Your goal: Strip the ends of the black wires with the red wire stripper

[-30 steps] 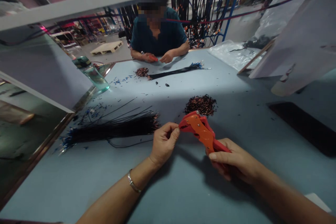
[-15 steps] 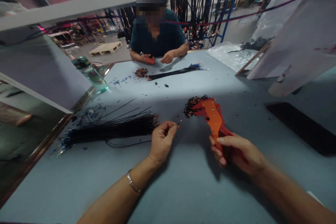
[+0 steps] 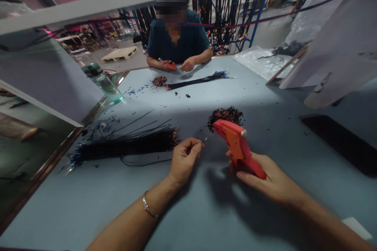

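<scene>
My left hand (image 3: 185, 159) pinches a thin black wire (image 3: 204, 140), whose bare tip points right. The fingers of my right hand (image 3: 265, 176) are wrapped round the handle of a red and orange wire stripper (image 3: 235, 143). The tool's head lies a little to the right of the wire tip, apart from it. Just beyond the tool is a pile of small black and copper offcuts (image 3: 228, 114). A thick bundle of black wires (image 3: 126, 147) lies on the table left of my left hand, with blue ends at its far left.
Across the table (image 3: 188, 211) a person (image 3: 179, 43) holds a red tool near a second wire bundle (image 3: 196, 81). A green bottle (image 3: 108, 87) stands at the left edge. A black phone-like slab (image 3: 341, 141) and clear plastic (image 3: 262, 60) lie at the right.
My right hand has turned the wire stripper, so its red top now shows and its head has come off the offcut pile toward me. My left hand has barely moved.
</scene>
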